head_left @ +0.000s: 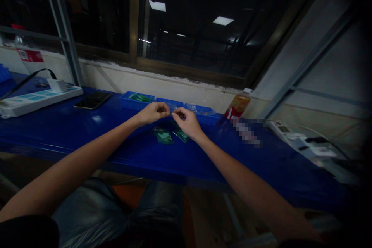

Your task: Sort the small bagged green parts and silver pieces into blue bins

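Note:
My left hand (153, 113) and my right hand (188, 124) meet above the blue table, thumbs and fingers pinched close together. What they hold between the fingertips is too small and dim to make out. Just below them on the table lie two small clear packets with green contents, a left packet (164, 137) and a right packet (180, 136). Behind the hands stand three blue bins in a row. Green pieces fill the left bin (128, 103); the middle bin (162, 101) is partly hidden by my fingers; clear plastic shows in the right bin (207, 118).
To the left lie a phone (92, 100) and a white power strip (40, 100) with a plugged-in charger; a red-labelled bottle (31, 56) stands behind. At the right are an orange drink bottle (238, 105) and another power strip (305, 145) with cables. A window runs behind the table.

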Demonstrator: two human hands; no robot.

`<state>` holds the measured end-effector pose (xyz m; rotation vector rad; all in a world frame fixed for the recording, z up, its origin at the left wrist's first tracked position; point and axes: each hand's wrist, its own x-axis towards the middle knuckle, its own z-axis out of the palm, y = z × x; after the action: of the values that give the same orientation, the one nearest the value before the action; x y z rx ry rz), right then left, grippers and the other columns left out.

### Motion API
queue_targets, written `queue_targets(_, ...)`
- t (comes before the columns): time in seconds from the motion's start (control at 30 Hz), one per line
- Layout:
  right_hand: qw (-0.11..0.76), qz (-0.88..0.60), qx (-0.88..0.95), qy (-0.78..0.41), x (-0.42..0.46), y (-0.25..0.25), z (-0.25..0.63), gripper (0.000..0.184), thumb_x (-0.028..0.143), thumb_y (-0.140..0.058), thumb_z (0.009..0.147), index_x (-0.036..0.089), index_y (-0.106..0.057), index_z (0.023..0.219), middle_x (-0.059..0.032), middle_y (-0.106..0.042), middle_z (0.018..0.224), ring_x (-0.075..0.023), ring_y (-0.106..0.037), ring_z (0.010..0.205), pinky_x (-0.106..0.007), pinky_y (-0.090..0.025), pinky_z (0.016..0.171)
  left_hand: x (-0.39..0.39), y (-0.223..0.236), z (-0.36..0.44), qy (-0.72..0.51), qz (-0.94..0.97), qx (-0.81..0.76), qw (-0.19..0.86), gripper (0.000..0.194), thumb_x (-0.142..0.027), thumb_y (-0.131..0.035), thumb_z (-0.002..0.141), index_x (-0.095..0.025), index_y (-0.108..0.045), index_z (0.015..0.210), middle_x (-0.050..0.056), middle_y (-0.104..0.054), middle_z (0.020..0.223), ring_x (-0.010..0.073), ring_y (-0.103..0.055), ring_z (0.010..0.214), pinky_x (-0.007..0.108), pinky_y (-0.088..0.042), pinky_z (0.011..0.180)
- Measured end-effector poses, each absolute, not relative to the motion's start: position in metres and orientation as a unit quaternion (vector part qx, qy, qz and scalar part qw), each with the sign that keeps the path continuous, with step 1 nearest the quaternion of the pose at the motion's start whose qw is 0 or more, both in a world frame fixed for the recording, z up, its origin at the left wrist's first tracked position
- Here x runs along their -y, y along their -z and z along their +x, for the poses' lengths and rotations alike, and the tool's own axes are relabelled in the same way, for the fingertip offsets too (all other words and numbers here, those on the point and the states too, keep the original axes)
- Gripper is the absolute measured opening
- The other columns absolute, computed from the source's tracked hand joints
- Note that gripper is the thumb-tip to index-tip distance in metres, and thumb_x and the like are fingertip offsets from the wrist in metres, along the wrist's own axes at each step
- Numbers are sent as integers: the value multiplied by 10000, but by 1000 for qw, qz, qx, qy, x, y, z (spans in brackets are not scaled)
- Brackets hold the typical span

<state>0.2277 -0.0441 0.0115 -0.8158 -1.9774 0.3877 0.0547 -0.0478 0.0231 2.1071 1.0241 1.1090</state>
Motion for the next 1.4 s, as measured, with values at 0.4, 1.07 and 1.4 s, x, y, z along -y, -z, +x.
queue_targets(0.4,462,-304,831,-52,54,-21,233,168,89,-422,683,191,-539,749,-14,-528,724,-141,-511,675,-249,-404,602,59,-29,59,-406,687,-390,460,263,-391,-561,753,-129,-555,772,14,-550,693,88,-488,592,223,-391,579)
queue_targets(1.07,581,-421,679,154,16,-54,297,181,284,-492,772,161,-594,857,-59,-531,827,-181,-512,786,-344,-418,737,59,-29,43,-119,865,-427,237,535,-526,-531,711,-145,-553,1085,95,-577,1042,205,-526,915,296,-394,794)
queue_targets(1.4,454,-499,733,92,-1,-29,296,231,349,-533,731,159,-633,815,-86,-537,821,-224,-516,833,-372,-401,791,53,-23,41,-105,888,-421,155,353,-419,-570,700,-141,-577,917,55,-588,871,175,-532,775,248,-375,677)
